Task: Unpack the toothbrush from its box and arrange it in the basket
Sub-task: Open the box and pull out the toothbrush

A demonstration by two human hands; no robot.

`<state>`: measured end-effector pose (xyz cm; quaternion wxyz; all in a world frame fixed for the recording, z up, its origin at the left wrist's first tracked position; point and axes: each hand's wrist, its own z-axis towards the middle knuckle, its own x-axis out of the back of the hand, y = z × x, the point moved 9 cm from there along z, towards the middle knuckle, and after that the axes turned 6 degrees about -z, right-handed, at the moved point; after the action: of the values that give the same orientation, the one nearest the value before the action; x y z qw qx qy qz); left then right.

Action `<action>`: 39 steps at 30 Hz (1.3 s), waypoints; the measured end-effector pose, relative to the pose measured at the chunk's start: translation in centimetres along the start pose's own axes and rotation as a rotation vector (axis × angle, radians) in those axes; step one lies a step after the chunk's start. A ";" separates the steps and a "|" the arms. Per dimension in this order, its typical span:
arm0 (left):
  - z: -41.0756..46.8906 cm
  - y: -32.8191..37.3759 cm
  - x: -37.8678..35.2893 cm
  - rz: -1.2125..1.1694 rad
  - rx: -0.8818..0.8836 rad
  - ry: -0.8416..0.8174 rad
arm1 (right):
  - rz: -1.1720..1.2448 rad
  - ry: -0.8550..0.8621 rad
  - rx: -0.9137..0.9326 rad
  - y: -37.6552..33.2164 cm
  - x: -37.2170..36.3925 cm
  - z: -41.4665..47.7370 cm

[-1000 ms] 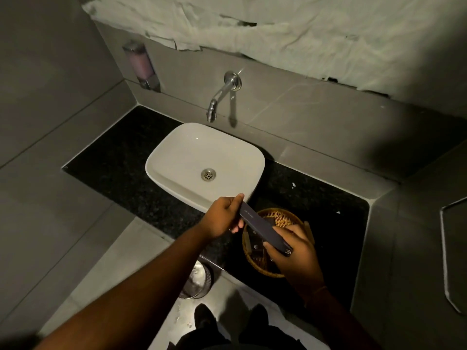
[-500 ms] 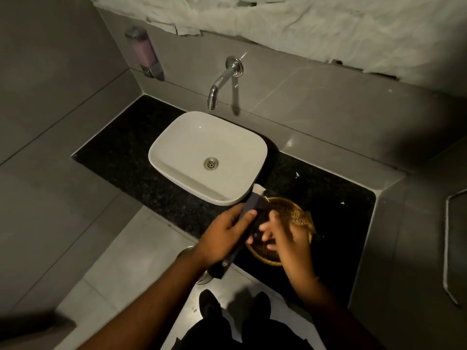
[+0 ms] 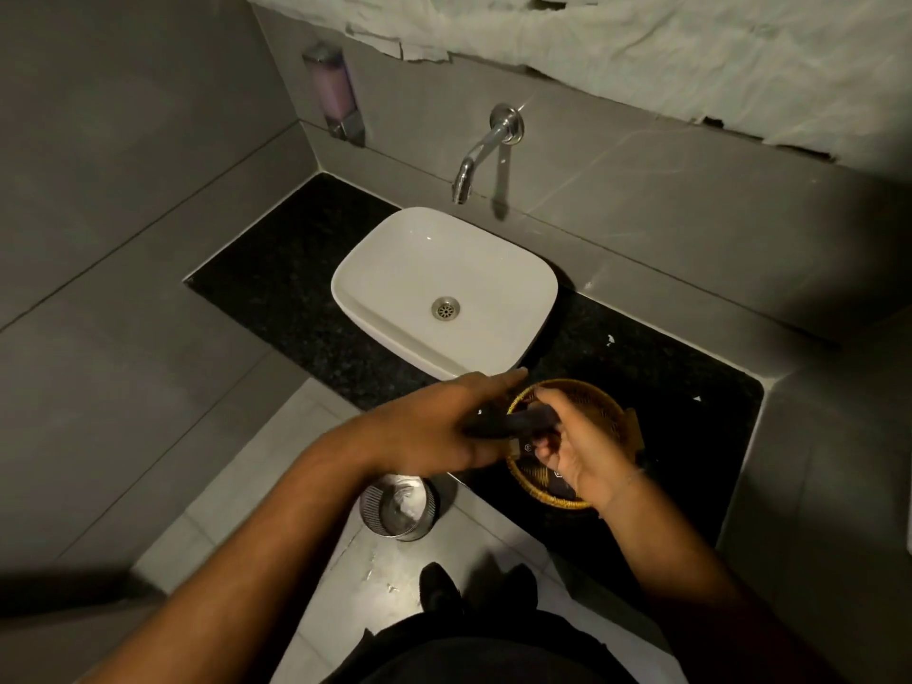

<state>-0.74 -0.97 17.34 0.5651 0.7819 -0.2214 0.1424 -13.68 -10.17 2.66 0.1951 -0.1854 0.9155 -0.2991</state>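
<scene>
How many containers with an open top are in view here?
3: the white sink on the black counter, the woven basket to its right under both hands, and the metal bin on the floor below. None seems hidden.

two hands are in view, the left hand (image 3: 444,431) and the right hand (image 3: 582,456). between them is one dark box (image 3: 523,421), blurred. there is one woven basket (image 3: 599,402), one white basin (image 3: 395,269) with one drain (image 3: 445,308), one wall tap (image 3: 486,150), one soap dispenser (image 3: 333,93), one metal bin (image 3: 397,506) and two dark shoes (image 3: 439,587).
</scene>
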 end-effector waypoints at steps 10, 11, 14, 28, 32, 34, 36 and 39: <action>-2.5 1.5 2.4 -0.338 -0.225 0.255 | 0.128 -0.162 -0.190 5.6 -5.5 -0.8; -2.6 1.4 2.8 -0.358 -0.232 0.282 | 0.125 -0.177 -0.194 5.9 -5.8 -0.8; -3.0 1.9 4.0 -0.356 -0.293 0.350 | 0.133 -0.267 -0.212 6.8 -6.6 -1.1; -2.0 1.4 5.2 -0.151 -0.274 0.504 | 0.051 -0.408 -0.257 7.3 -9.9 -2.3; -1.8 1.7 5.0 -0.232 -0.302 0.481 | 0.029 -0.413 -0.264 7.6 -10.2 -2.4; -2.0 1.9 5.4 -0.255 -0.307 0.529 | 0.025 -0.409 -0.280 7.7 -10.4 -2.6; -2.0 1.7 5.8 -0.242 -0.270 0.583 | 0.036 -0.403 -0.306 7.7 -10.6 -2.8; -2.7 1.1 7.2 -0.251 -0.240 0.725 | 0.066 -0.377 -0.328 7.4 -10.2 -2.8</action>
<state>5.00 -0.06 22.55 0.7067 0.6306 0.0745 0.3121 -7.91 1.35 2.68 0.3393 -0.2372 0.9048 -0.1000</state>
